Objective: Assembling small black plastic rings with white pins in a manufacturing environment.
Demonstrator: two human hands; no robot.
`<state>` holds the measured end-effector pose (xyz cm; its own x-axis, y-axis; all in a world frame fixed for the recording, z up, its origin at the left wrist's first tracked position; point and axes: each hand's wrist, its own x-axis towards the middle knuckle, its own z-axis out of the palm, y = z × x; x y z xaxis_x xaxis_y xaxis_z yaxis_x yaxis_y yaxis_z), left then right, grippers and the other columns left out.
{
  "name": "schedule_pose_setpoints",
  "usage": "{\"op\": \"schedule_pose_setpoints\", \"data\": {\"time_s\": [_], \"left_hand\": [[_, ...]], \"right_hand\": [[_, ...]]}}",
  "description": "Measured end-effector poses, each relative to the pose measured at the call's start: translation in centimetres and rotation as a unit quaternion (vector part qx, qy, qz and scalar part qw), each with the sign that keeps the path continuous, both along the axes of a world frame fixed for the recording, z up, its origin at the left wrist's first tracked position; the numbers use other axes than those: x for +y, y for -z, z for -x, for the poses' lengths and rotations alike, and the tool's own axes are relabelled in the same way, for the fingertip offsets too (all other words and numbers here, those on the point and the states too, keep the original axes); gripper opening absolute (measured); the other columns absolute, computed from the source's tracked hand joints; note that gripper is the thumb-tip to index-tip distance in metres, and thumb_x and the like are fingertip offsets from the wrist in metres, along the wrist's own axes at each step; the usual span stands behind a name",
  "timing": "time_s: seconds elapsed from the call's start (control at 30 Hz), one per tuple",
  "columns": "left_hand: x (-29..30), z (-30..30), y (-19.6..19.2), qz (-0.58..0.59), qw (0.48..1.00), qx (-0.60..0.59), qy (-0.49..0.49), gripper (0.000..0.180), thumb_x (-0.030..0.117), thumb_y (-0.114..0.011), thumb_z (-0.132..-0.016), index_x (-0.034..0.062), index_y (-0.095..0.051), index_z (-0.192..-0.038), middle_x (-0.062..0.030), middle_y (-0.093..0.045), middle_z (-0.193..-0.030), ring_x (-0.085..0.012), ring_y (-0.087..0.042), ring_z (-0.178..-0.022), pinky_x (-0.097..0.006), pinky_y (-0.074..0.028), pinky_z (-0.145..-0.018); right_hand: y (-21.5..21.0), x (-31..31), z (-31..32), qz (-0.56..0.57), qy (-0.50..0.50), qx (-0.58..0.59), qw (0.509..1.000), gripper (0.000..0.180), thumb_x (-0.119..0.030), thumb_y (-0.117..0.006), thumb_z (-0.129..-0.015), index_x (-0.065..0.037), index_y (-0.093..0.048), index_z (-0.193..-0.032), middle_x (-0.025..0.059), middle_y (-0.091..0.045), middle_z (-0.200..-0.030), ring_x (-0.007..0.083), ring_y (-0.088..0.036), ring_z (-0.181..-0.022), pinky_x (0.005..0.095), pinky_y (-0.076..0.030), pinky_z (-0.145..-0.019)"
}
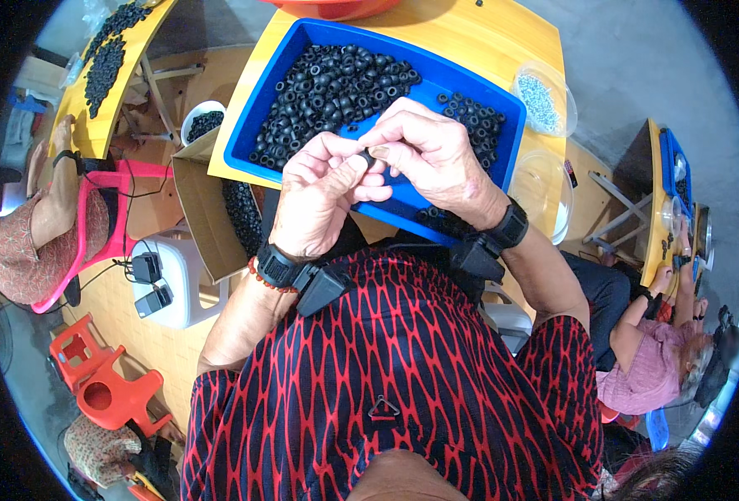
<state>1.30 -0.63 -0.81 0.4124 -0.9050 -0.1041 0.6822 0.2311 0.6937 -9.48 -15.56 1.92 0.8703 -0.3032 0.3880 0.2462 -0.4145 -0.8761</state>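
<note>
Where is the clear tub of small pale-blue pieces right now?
In the head view, the clear tub sits toward the right edge of the yellow table, just right of the blue tray, beyond the right hand.

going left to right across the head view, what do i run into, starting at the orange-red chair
Orange-red chair → white bowl of black pieces → left hand → small dark piece at the fingers → right hand → clear tub of pale blue pieces → blue tray on the right-hand table
</note>
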Motion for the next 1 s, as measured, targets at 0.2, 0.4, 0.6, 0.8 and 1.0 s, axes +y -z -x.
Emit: {"op": "schedule_pose_setpoints", "data": {"time_s": [0.2,0.4,0.6,0.8,1.0], "left_hand": [[0.1,-0.3,-0.3,-0.017,1.000,0.015,-0.002,0.008,0.004,-0.061,-0.094,-0.0011,-0.061,-0.100,-0.0159,-0.069,-0.093,-0.0204,-0.071,-0.079,-0.036,-0.063,-0.072],[-0.3,-0.2,-0.5,-0.036,0.999,0.013,0.002,0.006,0.002,-0.059,-0.093,-0.0016,-0.061,-0.096,-0.0149,-0.069,-0.091,-0.0196,-0.070,-0.078,-0.036,-0.062,-0.071],[-0.4,0.3,-0.9,-0.035,0.999,0.015,-0.011,0.005,0.001,-0.057,-0.092,-0.0011,-0.061,-0.094,-0.0127,-0.067,-0.088,-0.0186,-0.068,-0.075,-0.037,-0.062,-0.069],[-0.4,0.3,-0.5,-0.043,0.999,-0.021,-0.015,0.009,0.009,-0.061,-0.092,0.0011,-0.060,-0.096,-0.0066,-0.064,-0.088,-0.0160,-0.064,-0.080,-0.034,-0.058,-0.072],[-0.6,0.7,-0.8,-0.077,0.995,-0.052,-0.031,0.006,0.005,-0.061,-0.091,-0.0007,-0.062,-0.094,-0.0071,-0.067,-0.086,-0.0129,-0.065,-0.076,-0.025,-0.054,-0.068]], "right_hand": [[-0.3,-0.2,0.3,-0.048,-0.023,0.037,0.998,0.011,0.001,-0.057,-0.091,0.002,-0.068,-0.094,0.0085,-0.060,-0.088,0.0148,-0.067,-0.073,0.0257,-0.053,-0.065],[-0.2,-0.3,0.5,-0.024,-0.017,0.038,0.999,0.012,-0.001,-0.059,-0.089,0.002,-0.069,-0.095,0.0084,-0.061,-0.087,0.0156,-0.065,-0.076,0.0273,-0.053,-0.069],[-0.8,-0.3,1.1,-0.007,-0.021,0.032,0.999,0.018,-0.001,-0.062,-0.087,0.000,-0.070,-0.103,0.0081,-0.062,-0.089,0.0145,-0.064,-0.077,0.0259,-0.053,-0.069],[-2.9,0.3,1.5,0.169,0.000,0.093,0.981,0.031,-0.009,-0.071,-0.083,0.000,-0.065,-0.112,0.0099,-0.060,-0.092,0.0188,-0.064,-0.080,0.0293,-0.053,-0.068],[-3.8,0.2,1.0,0.351,-0.026,0.186,0.917,0.028,-0.029,-0.063,-0.087,-0.002,-0.058,-0.087,0.0157,-0.057,-0.088,0.0337,-0.061,-0.083,0.0438,-0.050,-0.071]]}}
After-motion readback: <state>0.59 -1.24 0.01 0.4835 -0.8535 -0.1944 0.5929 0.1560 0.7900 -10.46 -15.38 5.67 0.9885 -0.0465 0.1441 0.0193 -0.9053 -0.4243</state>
